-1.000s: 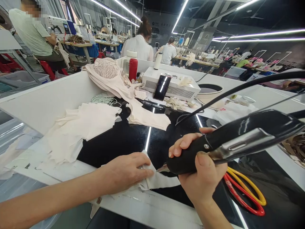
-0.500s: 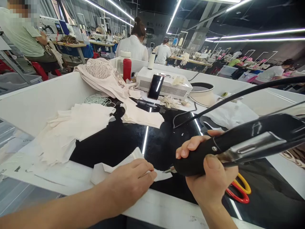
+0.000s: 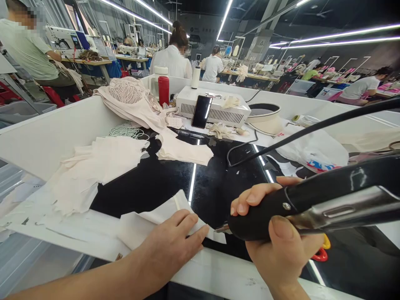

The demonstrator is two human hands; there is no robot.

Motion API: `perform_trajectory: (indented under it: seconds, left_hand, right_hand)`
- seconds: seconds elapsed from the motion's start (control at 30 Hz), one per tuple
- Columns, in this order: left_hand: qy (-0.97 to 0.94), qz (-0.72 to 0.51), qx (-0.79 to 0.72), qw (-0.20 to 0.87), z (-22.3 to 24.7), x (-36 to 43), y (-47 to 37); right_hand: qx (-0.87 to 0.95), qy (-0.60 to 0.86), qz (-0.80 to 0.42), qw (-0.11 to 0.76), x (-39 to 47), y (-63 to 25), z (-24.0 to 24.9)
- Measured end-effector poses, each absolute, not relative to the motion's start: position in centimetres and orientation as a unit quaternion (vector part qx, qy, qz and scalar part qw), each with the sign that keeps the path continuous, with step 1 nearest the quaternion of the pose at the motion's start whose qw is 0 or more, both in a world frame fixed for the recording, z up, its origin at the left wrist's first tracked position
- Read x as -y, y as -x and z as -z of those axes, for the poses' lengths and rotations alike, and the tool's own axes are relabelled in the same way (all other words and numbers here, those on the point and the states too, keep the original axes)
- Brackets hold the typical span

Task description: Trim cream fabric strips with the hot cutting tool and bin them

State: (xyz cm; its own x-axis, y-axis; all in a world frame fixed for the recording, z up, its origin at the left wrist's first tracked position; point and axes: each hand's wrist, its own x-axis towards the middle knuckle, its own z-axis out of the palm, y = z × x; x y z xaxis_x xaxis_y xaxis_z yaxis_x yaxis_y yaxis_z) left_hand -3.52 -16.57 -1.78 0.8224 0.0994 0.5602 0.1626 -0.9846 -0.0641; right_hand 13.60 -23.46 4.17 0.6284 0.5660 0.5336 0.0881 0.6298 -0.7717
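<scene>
My left hand (image 3: 173,239) lies on a white fabric piece (image 3: 150,218) at the table's front edge, its fingers stretched out and pressing the cloth down. A folded strip of that cloth stands up behind the fingers. My right hand (image 3: 281,237) is wrapped round a black corded hand tool (image 3: 325,193) with a metal lever along its side. The tool's pointed metal tip (image 3: 222,228) is at the fabric's right end, just right of my left fingers; whether it touches the cloth I cannot tell. Scissors with red and yellow handles (image 3: 321,254) are partly hidden behind my right hand.
Stacked cream fabric pieces (image 3: 103,160) lie at left, with another small stack (image 3: 184,150) farther back. Behind stand a phone (image 3: 201,111), a white vented box (image 3: 228,112), a red bottle (image 3: 163,91) and bras (image 3: 128,96). The tool's black cord (image 3: 300,133) arches across the right.
My left fingers have gone from a pinch to lying flatter on the fabric, which is spread out more. The tool and right hand have shifted slightly right and cover more of the scissors.
</scene>
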Motion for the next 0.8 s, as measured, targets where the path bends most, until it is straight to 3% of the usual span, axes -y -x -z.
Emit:
perform_trajectory:
  seconds: [0.8]
  left_hand:
    - [0.963, 0.258, 0.048, 0.067, 2.7, 17.7, 4.1]
  right_hand:
    - [0.395, 0.391, -0.17, 0.814, 22.1, -12.8, -5.1]
